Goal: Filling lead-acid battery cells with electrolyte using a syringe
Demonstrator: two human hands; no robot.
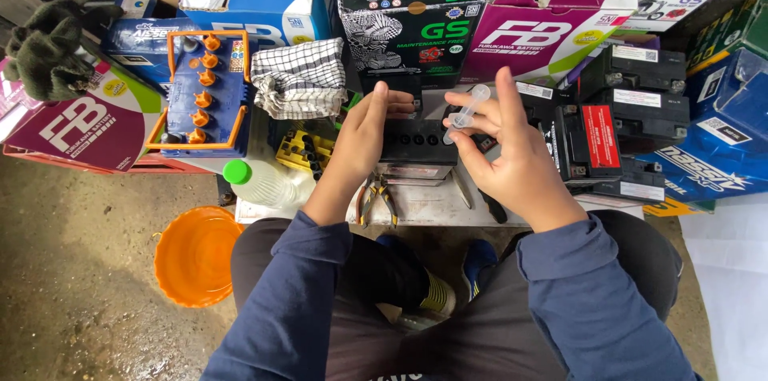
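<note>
A small black battery [416, 143] with a row of round holes on top stands on a low white bench [424, 207] in front of me. My left hand [362, 137] rests against the battery's left side and steadies it. My right hand [500, 149] holds a clear plastic syringe [468, 107] by its barrel, tip angled down toward the battery's right end, just above it.
Pliers [376, 199] and a knife-like tool [462, 187] lie on the bench. A blue battery with orange caps [204, 97], a checkered cloth [300, 77], a white bottle with green cap [254, 181], more black batteries [620, 129] and cardboard boxes surround it. An orange bowl [196, 255] sits on the floor.
</note>
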